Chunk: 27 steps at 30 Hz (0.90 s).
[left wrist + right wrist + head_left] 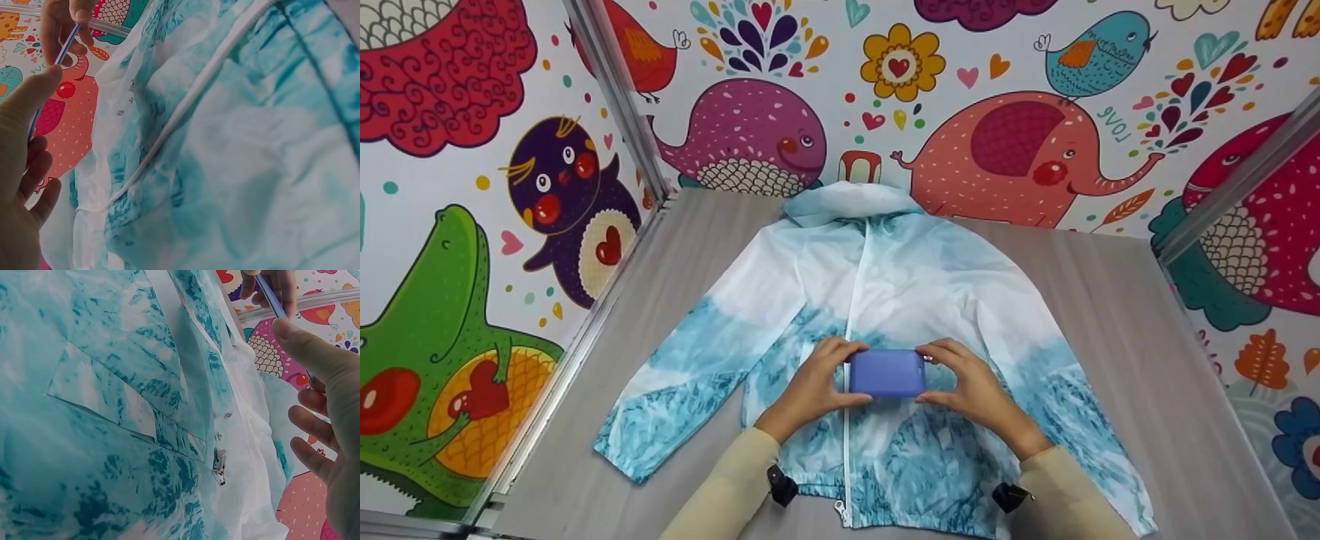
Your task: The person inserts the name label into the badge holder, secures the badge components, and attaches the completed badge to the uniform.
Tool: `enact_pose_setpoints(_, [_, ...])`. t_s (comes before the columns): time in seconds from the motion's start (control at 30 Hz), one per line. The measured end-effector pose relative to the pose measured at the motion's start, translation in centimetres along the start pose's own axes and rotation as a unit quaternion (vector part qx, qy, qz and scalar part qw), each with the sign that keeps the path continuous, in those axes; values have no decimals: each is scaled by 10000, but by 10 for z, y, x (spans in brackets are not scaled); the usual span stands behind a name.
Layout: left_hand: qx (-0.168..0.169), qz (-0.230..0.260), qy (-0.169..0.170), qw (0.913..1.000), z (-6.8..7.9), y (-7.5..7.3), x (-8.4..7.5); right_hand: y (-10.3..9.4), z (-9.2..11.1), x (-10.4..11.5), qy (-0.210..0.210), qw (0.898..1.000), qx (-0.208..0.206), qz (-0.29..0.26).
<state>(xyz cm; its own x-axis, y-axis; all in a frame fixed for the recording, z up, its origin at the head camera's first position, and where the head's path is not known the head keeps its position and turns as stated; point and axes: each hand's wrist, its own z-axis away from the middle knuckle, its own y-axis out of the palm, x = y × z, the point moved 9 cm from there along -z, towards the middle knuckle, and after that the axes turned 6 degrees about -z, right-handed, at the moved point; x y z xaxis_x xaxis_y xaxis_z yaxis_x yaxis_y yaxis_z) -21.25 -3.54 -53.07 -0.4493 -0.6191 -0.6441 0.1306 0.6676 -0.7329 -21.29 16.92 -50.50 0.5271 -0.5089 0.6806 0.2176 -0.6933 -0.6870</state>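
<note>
Above the jacket, my left hand and right hand pinch opposite ends of a flat, phone-like blue-purple slab between thumbs and fingers. Its broad face shows in the head view; both wrist views catch only its thin edge, as in the left wrist view, where the slab slants between the hands. Under it lies a white and teal hooded jacket, front up, sleeves spread, zipped along a white strip. A metal zipper pull hangs at the hem and shows in the right wrist view too.
The jacket lies on a grey wood-grain table. Panels printed with cartoon animals stand behind and at both sides, joined by metal corner posts. A metal rail runs along the table's left edge.
</note>
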Motion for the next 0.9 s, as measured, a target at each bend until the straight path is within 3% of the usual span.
enact_pose_setpoints(0.63, [-148,-15,63,9999,1,-1,1,-9,-4,9,-400,9957,62,831])
enact_pose_setpoints(0.9, [-266,-159,82,9995,4,-1,2,-10,-5,18,-886,9824,64,1644])
